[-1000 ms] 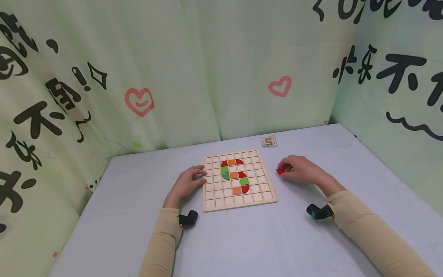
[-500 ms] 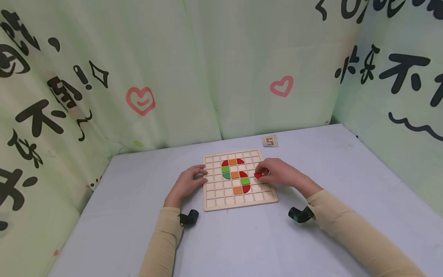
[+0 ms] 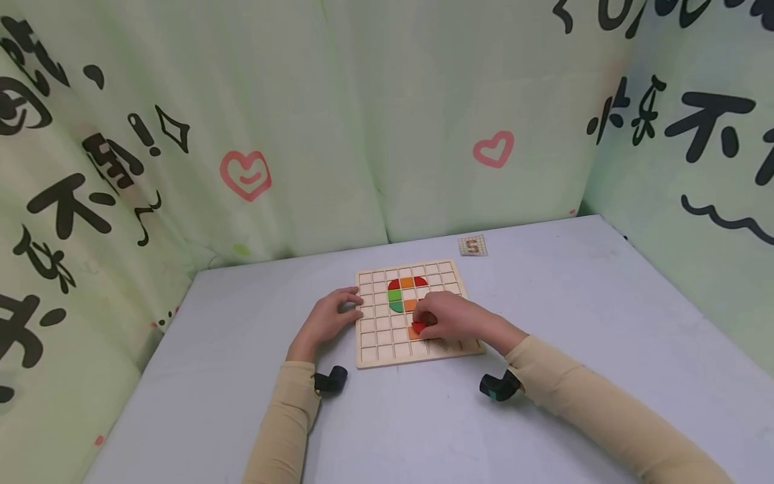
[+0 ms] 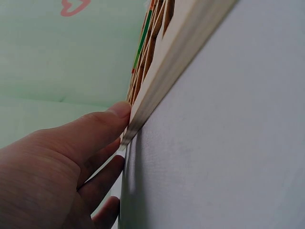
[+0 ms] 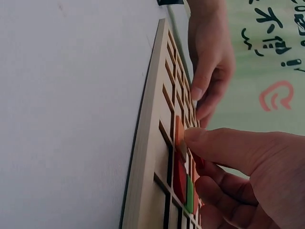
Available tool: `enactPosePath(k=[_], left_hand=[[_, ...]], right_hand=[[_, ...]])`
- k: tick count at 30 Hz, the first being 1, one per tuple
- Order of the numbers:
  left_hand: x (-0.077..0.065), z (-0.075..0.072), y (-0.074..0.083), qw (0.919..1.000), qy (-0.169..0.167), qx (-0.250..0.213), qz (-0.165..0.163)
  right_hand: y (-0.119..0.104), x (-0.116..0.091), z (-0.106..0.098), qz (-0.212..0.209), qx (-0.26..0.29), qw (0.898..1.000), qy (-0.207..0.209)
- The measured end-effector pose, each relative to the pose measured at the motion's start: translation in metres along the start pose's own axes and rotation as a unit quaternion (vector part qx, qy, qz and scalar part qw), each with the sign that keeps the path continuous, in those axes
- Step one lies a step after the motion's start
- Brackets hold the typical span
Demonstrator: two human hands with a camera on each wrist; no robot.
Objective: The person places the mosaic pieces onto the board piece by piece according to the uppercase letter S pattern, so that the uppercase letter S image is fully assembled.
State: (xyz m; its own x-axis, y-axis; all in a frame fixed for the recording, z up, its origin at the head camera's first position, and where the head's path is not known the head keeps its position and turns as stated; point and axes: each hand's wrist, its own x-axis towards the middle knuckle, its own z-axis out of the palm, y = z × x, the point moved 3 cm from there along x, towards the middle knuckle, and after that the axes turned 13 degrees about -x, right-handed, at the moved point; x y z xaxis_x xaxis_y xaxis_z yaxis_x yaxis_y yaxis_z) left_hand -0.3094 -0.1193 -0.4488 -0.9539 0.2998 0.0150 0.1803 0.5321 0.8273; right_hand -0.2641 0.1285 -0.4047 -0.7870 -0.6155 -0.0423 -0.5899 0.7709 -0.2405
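Observation:
A wooden grid board (image 3: 387, 355) lies on the table, with red, orange and green tiles set in its cells. My left hand (image 3: 326, 316) rests at the board's left edge; in the left wrist view its thumb (image 4: 119, 110) touches the rim and the other fingers lie along the side. Over the lower middle of the board, my right hand (image 3: 453, 316) pinches a red tile (image 3: 418, 327) between thumb and fingers. That tile is just above an orange tile (image 5: 180, 136), near a seated red tile (image 5: 179, 176) and a green tile (image 5: 190, 193). My right hand hides part of the pattern in the head view.
A small card (image 3: 472, 245) with a gridded figure lies behind the board at the table's back edge. White cloth covers the table (image 3: 399, 430). Printed green curtains (image 3: 314, 121) stand behind and at both sides.
My right hand has carried the red tile leftward from the table beside the board to over its lower middle. My left hand has stayed at the left edge.

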Motion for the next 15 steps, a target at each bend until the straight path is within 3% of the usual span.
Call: enactPosePath(k=[7,15], left_hand=[[0.000,-0.001,0.000,1.0000,-0.002,0.002,0.004],[-0.001,0.000,0.003,1.0000,-0.004,-0.003,-0.002]], right_hand=[[-0.018,0.011,0.007,-0.012,-0.005,1.000,-0.003],[-0.023,0.017,0.013,-0.010,-0.019,1.000,0.005]])
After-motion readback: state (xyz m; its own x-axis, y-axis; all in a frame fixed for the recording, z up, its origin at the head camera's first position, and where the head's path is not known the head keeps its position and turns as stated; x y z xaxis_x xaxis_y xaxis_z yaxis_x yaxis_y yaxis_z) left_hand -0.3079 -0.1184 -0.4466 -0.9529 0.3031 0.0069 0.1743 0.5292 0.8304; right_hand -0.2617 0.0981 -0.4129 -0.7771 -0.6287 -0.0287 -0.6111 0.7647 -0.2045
